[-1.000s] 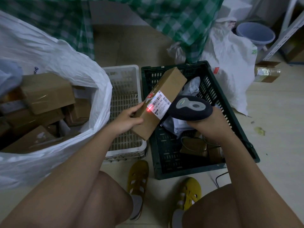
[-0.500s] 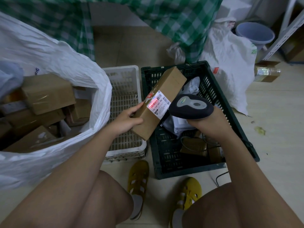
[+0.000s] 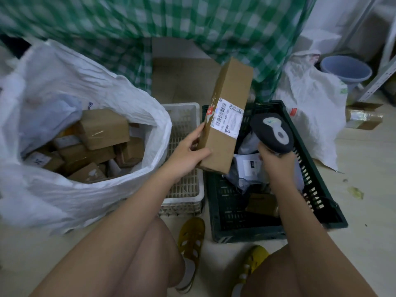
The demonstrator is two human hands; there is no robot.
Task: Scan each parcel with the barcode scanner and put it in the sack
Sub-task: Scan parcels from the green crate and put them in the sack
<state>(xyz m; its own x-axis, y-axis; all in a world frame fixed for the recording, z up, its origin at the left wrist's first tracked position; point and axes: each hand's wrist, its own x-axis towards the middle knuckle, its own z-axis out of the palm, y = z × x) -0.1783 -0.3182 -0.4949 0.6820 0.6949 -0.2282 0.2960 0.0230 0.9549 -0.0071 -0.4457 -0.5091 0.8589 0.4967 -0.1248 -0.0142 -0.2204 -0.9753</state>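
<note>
We see the left hand (image 3: 184, 154) gripping only the low end of the long brown cardboard parcel (image 3: 227, 112); its top-heavy tilt could tip it short of the white plastic sack (image 3: 111, 93), while the right hand (image 3: 276, 160) holds the dark handheld barcode scanner (image 3: 272, 132).

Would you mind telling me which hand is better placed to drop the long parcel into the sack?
Left. The left hand already grips the long parcel and is nearest the open sack; the right hand is occupied holding the scanner over the green crate.
</note>
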